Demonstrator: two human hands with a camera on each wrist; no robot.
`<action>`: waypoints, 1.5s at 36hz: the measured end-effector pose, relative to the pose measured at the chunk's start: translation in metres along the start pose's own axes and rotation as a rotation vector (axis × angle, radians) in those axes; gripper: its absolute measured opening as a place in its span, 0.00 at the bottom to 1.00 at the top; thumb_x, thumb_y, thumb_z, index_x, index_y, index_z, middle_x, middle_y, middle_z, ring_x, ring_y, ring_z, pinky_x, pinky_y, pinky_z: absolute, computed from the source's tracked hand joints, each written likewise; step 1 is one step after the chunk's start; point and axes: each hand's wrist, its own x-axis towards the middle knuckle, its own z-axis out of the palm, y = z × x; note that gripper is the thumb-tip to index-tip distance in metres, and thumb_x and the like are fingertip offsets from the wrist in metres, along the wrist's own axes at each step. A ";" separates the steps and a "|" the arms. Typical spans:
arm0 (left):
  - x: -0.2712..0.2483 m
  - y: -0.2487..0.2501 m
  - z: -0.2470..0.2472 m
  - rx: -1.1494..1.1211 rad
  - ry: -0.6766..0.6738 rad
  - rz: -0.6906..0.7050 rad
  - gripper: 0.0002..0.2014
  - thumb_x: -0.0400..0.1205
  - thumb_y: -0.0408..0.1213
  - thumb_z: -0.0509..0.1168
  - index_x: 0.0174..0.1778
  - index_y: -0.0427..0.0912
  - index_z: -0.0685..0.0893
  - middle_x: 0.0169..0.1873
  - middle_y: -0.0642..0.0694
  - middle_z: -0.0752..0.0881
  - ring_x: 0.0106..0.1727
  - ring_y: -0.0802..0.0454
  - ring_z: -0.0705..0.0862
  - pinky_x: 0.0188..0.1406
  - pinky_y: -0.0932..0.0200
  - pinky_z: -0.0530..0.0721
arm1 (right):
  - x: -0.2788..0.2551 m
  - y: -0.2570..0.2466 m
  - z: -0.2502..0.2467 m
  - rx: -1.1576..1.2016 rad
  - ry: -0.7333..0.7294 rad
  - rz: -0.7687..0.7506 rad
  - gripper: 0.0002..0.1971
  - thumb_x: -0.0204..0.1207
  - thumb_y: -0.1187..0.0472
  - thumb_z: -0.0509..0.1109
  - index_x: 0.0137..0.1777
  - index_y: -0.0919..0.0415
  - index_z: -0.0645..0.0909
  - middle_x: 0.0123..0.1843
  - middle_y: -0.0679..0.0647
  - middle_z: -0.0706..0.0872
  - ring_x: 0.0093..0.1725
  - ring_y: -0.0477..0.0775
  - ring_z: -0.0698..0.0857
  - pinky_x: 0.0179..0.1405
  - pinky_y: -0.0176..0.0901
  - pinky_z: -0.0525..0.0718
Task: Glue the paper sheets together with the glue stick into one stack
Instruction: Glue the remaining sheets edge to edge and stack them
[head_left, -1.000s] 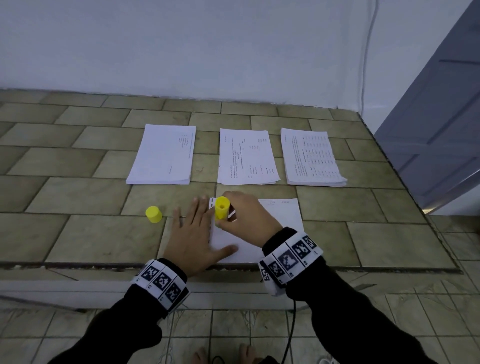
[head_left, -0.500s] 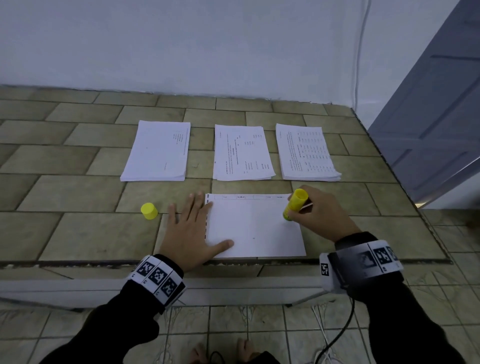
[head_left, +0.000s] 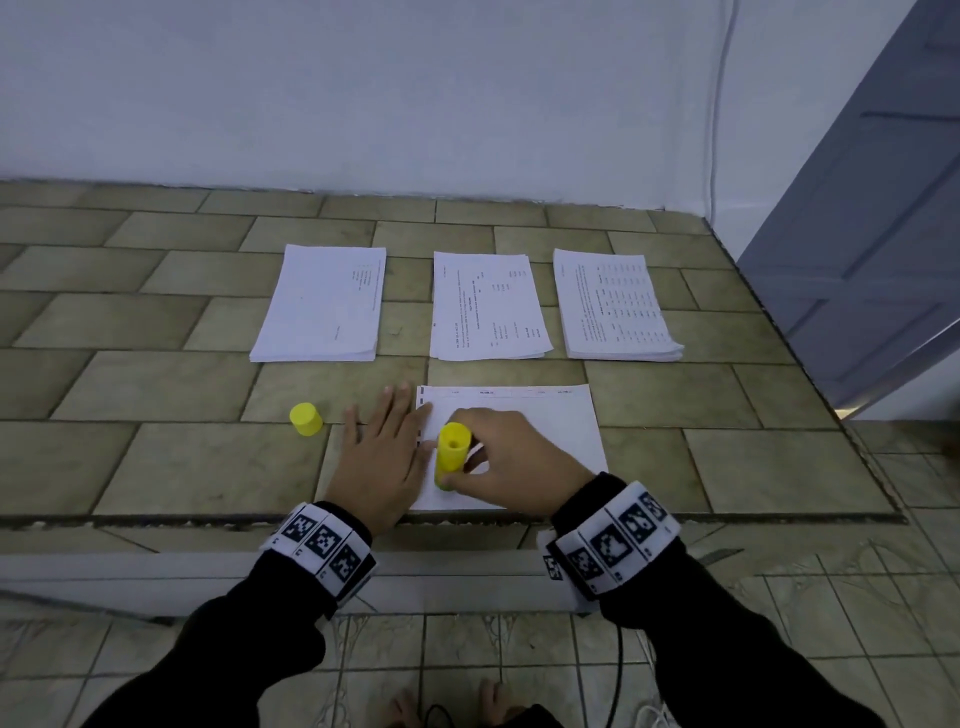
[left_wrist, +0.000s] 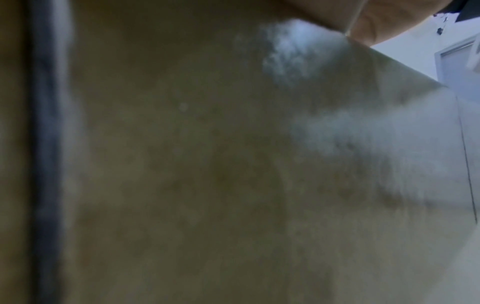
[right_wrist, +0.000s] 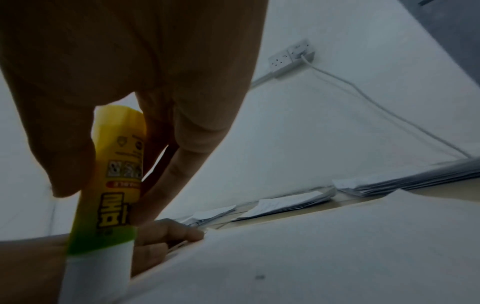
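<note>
A white paper sheet (head_left: 540, 431) lies near the front edge of the tiled counter. My left hand (head_left: 379, 457) lies flat with straight fingers on the sheet's left edge. My right hand (head_left: 498, 457) grips the yellow glue stick (head_left: 452, 454), upright with its white tip down on the sheet's left part near the front. The right wrist view shows thumb and fingers around the glue stick (right_wrist: 114, 185) and the tip on the sheet (right_wrist: 311, 257). The left wrist view is blurred tile. Three paper stacks lie behind: left (head_left: 324, 306), middle (head_left: 485, 306), right (head_left: 615, 306).
The yellow cap (head_left: 305, 419) stands on the counter left of my left hand. A white wall (head_left: 415, 93) backs the counter, with a cable (head_left: 719, 104) running down it. A grey door (head_left: 883, 208) stands at the right. A socket strip (right_wrist: 291, 57) hangs on the wall.
My right hand has swept the glue stick from the sheet's left to its right edge and back to the left, now nearer the front. The left hand has stayed flat on the left edge.
</note>
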 end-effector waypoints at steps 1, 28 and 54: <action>0.000 -0.001 0.000 -0.006 0.005 0.005 0.41 0.79 0.61 0.24 0.85 0.48 0.59 0.86 0.46 0.49 0.87 0.48 0.44 0.81 0.34 0.39 | 0.002 -0.002 0.003 -0.014 -0.008 -0.019 0.12 0.72 0.63 0.77 0.53 0.64 0.81 0.48 0.57 0.86 0.43 0.50 0.82 0.50 0.52 0.87; 0.000 0.004 0.002 0.064 -0.005 -0.044 0.41 0.77 0.58 0.25 0.86 0.49 0.55 0.86 0.49 0.47 0.87 0.51 0.42 0.82 0.38 0.37 | -0.081 0.063 -0.088 -0.017 0.166 0.272 0.11 0.66 0.68 0.78 0.43 0.54 0.85 0.41 0.47 0.89 0.41 0.41 0.87 0.42 0.31 0.82; 0.000 -0.003 0.005 0.039 -0.006 0.000 0.35 0.82 0.55 0.31 0.86 0.48 0.52 0.86 0.47 0.48 0.87 0.48 0.43 0.81 0.36 0.39 | 0.018 0.002 -0.008 -0.049 -0.182 -0.084 0.10 0.71 0.64 0.78 0.51 0.61 0.84 0.50 0.53 0.87 0.47 0.48 0.84 0.49 0.45 0.86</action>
